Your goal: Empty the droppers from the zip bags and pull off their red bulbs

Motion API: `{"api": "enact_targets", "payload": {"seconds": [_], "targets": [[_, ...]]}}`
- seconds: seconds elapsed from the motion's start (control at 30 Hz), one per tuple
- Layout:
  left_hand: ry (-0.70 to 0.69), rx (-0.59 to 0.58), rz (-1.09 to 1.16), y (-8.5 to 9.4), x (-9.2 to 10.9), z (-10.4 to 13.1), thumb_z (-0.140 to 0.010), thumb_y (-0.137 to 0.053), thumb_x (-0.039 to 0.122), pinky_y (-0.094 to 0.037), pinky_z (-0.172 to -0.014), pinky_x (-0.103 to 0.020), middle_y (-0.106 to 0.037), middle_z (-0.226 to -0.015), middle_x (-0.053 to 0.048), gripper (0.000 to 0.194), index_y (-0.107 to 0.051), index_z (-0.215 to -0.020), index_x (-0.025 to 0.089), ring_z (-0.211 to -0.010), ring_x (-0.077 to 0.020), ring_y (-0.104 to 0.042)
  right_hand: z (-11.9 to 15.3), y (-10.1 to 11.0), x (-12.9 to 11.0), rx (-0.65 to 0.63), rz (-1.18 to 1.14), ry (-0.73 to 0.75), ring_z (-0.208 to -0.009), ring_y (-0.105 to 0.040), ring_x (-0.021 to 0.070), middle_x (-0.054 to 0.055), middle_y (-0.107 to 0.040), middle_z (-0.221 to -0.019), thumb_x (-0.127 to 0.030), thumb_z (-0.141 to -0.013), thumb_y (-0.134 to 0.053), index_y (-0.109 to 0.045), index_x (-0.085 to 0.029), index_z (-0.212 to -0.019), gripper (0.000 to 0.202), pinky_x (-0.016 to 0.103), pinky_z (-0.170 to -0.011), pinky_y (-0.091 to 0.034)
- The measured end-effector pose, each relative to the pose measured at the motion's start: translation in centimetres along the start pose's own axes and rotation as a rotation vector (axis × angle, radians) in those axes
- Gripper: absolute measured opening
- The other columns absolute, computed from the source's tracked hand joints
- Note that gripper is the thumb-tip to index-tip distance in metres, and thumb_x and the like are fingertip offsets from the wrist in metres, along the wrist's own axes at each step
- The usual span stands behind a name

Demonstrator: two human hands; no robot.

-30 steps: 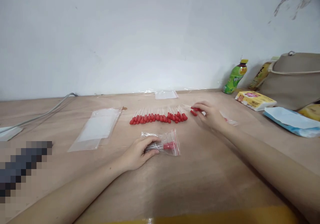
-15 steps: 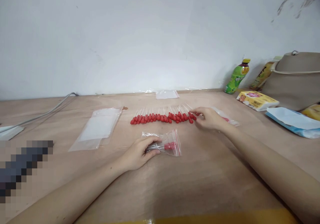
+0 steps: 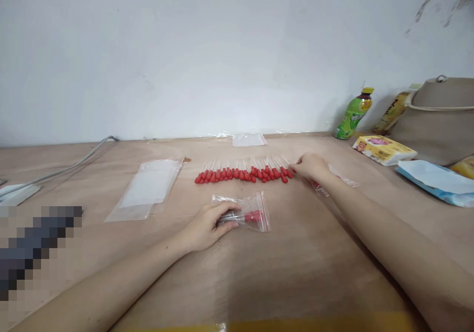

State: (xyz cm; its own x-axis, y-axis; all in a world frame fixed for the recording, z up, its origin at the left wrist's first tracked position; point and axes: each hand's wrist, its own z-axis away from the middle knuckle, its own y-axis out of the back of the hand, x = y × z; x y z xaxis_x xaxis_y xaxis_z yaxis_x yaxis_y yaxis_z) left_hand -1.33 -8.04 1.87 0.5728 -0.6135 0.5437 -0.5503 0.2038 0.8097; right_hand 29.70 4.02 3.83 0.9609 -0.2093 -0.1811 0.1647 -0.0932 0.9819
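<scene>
In the head view, several droppers with red rubber bulbs (image 3: pixel 242 175) and thin clear tubes lie side by side in a row on the table. Nearer to me rests a clear zip bag (image 3: pixel 262 203) with droppers inside, their red bulbs towards its red-lined edge. My left hand (image 3: pixel 213 226) is closed around the bag's left part, thumb in front and fingers behind. At the row's right end is my right hand (image 3: pixel 311 166), its fingertips drawn together against the last bulbs. What lies between those fingertips is hidden. Another clear bag (image 3: pixel 322 188) with red content shows partly behind the right wrist.
Flat clear bags (image 3: pixel 150 184) lie at the left, and a smaller one (image 3: pixel 249 139) near the wall. A grey cable (image 3: pixel 79 159) crosses the left side. At the right stand a green bottle (image 3: pixel 353 115), a tissue pack (image 3: pixel 385 149), a blue-white packet (image 3: pixel 437 181) and a beige bag (image 3: pixel 437 125).
My right hand has shifted slightly right and away from me along the row's end, and its fingers have drawn closer together. The left hand keeps its hold on the bag.
</scene>
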Motion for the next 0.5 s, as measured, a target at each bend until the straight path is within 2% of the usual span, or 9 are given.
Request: {"api": "enact_targets", "payload": {"seconds": [0.1,0.2,0.23,0.27,0.37,0.43,0.5], "targets": [[-0.008,0.005,-0.006,0.0,0.0,-0.1,-0.085,-0.051,0.033,-0.044,-0.086,-0.032,-0.06,-0.111,-0.003,0.03,-0.05,-0.114,0.024,-0.1,-0.0179,-0.056,0.8,0.6,0.6,-0.043,-0.002,0.034,-0.07,-0.061,0.0233,0.012,-0.066,-0.072,-0.046,-0.07,-0.053,-0.068,-0.017,-0.067,0.033,0.029,-0.057,-0.041],[-0.016,0.005,-0.017,0.0,0.1,-0.1,-0.085,-0.051,0.033,-0.044,-0.085,-0.033,-0.06,-0.111,-0.004,0.031,-0.05,-0.114,0.023,-0.1,-0.0183,-0.056,2.6,0.8,0.4,0.096,-0.106,0.143,-0.064,-0.058,0.0184,0.007,-0.064,-0.068,-0.044,-0.074,-0.05,-0.065,-0.017,-0.068,0.031,0.026,-0.054,-0.037],[-0.021,0.006,-0.021,0.0,0.1,-0.1,-0.085,-0.051,0.033,-0.044,-0.086,-0.033,-0.06,-0.111,-0.004,0.031,-0.049,-0.114,0.023,-0.1,-0.0186,-0.056,3.4,0.7,0.2,0.154,-0.182,0.211,-0.062,-0.056,0.0163,0.005,-0.063,-0.066,-0.042,-0.075,-0.05,-0.065,-0.017,-0.07,0.028,0.025,-0.053,-0.036],[-0.024,0.007,-0.026,0.0,0.1,-0.1,-0.085,-0.05,0.033,-0.044,-0.086,-0.034,-0.06,-0.112,-0.004,0.031,-0.049,-0.115,0.023,-0.101,-0.019,-0.056,4.4,0.6,-0.2,0.157,-0.277,0.304,-0.059,-0.054,0.0144,0.004,-0.061,-0.063,-0.04,-0.075,-0.051,-0.064,-0.017,-0.07,0.027,0.024,-0.052,-0.035],[-0.027,-0.003,-0.047,0.2,0.4,-0.1,-0.085,-0.05,0.035,-0.044,-0.087,-0.034,-0.059,-0.113,-0.005,0.034,-0.049,-0.116,0.023,-0.102,-0.0194,-0.056,7.4,-0.1,-1.7,-0.083,-0.53,0.675,-0.056,-0.051,0.011,0.0,-0.058,-0.061,-0.037,-0.074,-0.057,-0.064,-0.017,-0.069,0.022,0.021,-0.05,-0.037],[-0.036,-0.019,-0.051,0.3,0.5,0.0,-0.086,-0.049,0.035,-0.044,-0.088,-0.034,-0.058,-0.115,-0.005,0.034,-0.048,-0.117,0.022,-0.103,-0.0189,-0.055,9.1,-0.6,-2.7,-0.163,-0.602,0.843,-0.064,-0.055,0.0113,0.002,-0.061,-0.071,-0.032,-0.074,-0.059,-0.067,-0.018,-0.075,0.016,0.022,-0.058,-0.041],[-0.055,-0.033,-0.053,0.3,0.6,0.0,-0.089,-0.042,0.033,-0.043,-0.092,-0.034,-0.057,-0.118,-0.005,0.033,-0.047,-0.12,0.022,-0.108,-0.0183,-0.053,10.2,-0.8,-3.3,-0.2,-0.651,0.951,-0.073,-0.056,0.0124,0.003,-0.062,-0.08,-0.03,-0.075,-0.06,-0.068,-0.02,-0.08,0.014,0.024,-0.067,-0.043]]}}
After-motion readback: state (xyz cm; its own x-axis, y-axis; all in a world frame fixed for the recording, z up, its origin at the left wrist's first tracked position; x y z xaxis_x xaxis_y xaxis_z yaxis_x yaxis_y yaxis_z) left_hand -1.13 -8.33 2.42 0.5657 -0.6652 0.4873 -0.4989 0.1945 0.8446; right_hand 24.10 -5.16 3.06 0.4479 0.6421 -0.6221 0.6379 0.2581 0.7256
